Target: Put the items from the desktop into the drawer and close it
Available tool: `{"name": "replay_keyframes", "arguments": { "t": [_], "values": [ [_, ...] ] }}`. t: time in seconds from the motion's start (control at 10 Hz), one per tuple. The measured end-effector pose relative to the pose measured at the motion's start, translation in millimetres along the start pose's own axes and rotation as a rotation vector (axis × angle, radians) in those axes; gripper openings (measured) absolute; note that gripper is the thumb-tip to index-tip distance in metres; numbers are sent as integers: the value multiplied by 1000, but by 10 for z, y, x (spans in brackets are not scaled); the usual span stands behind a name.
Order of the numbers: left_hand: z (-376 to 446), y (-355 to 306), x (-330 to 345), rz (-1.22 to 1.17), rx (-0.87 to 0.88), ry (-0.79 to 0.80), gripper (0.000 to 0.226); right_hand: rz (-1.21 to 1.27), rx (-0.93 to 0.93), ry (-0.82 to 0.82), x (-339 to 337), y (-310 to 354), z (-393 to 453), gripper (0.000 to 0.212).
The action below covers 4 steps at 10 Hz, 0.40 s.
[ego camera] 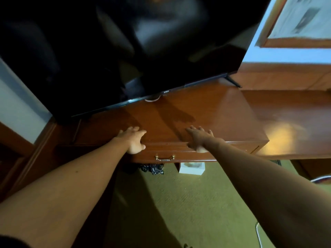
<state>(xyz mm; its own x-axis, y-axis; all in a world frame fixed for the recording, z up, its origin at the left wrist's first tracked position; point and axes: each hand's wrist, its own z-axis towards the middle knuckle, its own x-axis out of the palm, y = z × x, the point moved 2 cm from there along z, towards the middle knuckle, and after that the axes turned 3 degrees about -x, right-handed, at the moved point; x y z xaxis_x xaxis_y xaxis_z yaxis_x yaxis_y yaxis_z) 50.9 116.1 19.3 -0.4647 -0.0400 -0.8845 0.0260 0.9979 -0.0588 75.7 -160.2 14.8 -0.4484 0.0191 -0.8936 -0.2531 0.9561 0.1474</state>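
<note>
A brown wooden desk (206, 111) fills the middle of the view. Its drawer front (179, 154), with a brass handle (164, 157), sits flush under the desktop edge. My left hand (133, 140) rests at the front edge of the desk, fingers spread on the top and thumb down over the drawer front. My right hand (200, 138) lies the same way to the right, fingers straight on the desktop and its heel against the drawer front. Neither hand holds anything. No loose items show on the desktop.
A large black television (125, 51) stands on the back of the desk, with a thin foot (233, 82) at the right. Under the desk are a white box (192, 168) and a black crumpled bag (152, 169) on green carpet. A framed picture (300, 22) hangs top right.
</note>
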Motion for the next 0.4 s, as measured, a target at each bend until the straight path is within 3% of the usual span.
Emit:
{"name": "replay_keyframes", "arguments": {
  "t": [0.1,0.4],
  "values": [
    [-174,-101,-380,-123,31,-46,66,14,-41,-72,-303,32,-176,81],
    [-837,-530,-1838,-80,170,-354,54,120,-191,-429,-1677,464,-786,68]
  ]
}}
